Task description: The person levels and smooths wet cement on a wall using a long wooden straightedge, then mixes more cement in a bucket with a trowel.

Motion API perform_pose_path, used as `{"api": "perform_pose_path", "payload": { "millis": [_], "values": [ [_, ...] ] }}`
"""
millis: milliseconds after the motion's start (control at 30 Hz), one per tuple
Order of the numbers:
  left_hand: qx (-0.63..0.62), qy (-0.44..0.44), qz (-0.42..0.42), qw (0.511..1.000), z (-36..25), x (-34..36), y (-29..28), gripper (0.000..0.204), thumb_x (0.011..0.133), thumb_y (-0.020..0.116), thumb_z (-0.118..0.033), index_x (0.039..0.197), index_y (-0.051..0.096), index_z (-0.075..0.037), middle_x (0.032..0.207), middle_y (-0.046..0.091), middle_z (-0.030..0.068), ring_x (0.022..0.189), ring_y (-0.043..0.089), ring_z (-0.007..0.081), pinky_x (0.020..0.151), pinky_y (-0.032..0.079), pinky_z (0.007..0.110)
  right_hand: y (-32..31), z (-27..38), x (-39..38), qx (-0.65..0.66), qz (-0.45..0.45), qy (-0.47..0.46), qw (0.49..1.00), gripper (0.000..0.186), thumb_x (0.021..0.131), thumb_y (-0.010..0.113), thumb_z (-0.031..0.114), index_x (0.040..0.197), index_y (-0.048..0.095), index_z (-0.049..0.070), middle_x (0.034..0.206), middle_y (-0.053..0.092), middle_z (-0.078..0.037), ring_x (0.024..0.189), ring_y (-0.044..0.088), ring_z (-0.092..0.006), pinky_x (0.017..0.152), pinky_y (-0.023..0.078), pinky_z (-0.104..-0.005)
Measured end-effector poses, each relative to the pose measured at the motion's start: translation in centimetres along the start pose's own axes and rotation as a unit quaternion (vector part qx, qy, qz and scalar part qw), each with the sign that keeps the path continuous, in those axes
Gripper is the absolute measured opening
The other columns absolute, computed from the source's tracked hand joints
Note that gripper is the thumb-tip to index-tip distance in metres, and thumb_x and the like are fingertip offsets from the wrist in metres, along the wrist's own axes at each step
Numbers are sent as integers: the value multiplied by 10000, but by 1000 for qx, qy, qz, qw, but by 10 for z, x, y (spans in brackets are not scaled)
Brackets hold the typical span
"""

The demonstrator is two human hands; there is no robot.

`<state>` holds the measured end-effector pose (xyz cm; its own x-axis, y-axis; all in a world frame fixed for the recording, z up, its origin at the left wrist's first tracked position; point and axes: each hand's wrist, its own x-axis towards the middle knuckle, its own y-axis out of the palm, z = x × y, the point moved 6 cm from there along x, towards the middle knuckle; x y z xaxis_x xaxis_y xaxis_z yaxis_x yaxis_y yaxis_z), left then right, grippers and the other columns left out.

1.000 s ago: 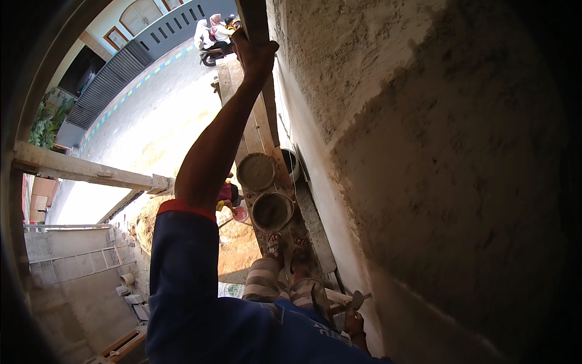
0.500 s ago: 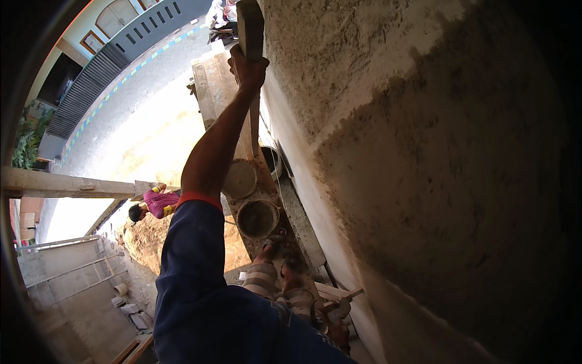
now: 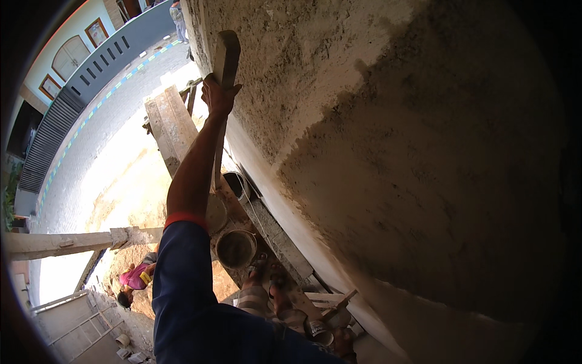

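In the head view, the left hand (image 3: 219, 98), reached far out ahead of the body, is closed around a long, straight, grey-brown bar of rectangular section (image 3: 227, 59), with a short stretch jutting past the fist and a longer one running back toward the feet. The bar's long axis runs away from the body, roughly along the big, rough, grey-brown plastered wall (image 3: 388, 182), which rises to its right; whether bar and wall touch, I cannot tell. Its nearer end shows over the wall-side edge of the mud-stained wooden plank walkway (image 3: 174, 124), beyond a round, dark-rimmed bucket (image 3: 236, 231) standing on the planks before the feet. The left hand is by far the nearer one: the right hand (image 3: 344, 343) is low by the body, well apart from both left hand and bar, too dim to tell whether it grips anything.
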<state>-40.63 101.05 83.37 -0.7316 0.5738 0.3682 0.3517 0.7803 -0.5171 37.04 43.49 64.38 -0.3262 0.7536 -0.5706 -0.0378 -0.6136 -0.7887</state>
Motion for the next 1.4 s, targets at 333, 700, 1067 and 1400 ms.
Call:
{"api": "perform_pose_path", "payload": {
  "millis": [333, 700, 1067, 1400],
  "values": [
    [-4, 26, 159, 987, -35, -2, 108, 874, 711, 790, -349, 1337, 287, -4, 1330, 388, 211, 1271, 354, 389, 1046, 224, 544, 40, -7, -52, 455, -63, 347, 818, 544, 859, 609, 327, 1290, 469, 26, 935, 596, -216, 870, 588, -362, 742, 482, -439],
    [-64, 58, 149, 985, -44, 4, 124, 1091, 620, 829, -404, 1435, 212, -22, 1373, 342, 256, 1278, 356, 414, 1057, 293, 492, -7, 59, -67, 590, -77, 471, 651, 541, 898, 569, 457, 1229, 517, 32, 658, 556, -27, 486, 497, -123, 435, 402, -286],
    [-99, 84, 189, 973, -58, 4, 109, 1263, 605, 845, -430, 1480, 42, -1, 1465, 203, 293, 1357, 239, 443, 1098, 247, 517, -7, 57, -55, 600, -69, 444, 662, 432, 891, 579, 493, 970, 526, 71, 524, 434, -15, 401, 421, -123, 379, 332, -299],
    [-113, 65, 138, 982, -40, -178, 17, 768, 849, 694, -234, 1426, 255, 20, 1419, 339, 236, 1301, 366, 390, 1065, 341, 468, -3, 20, -70, 608, -70, 424, 668, 511, 916, 529, 475, 1203, 495, 53, 570, 431, -6, 427, 428, -115, 386, 337, -303]
  ]
}}
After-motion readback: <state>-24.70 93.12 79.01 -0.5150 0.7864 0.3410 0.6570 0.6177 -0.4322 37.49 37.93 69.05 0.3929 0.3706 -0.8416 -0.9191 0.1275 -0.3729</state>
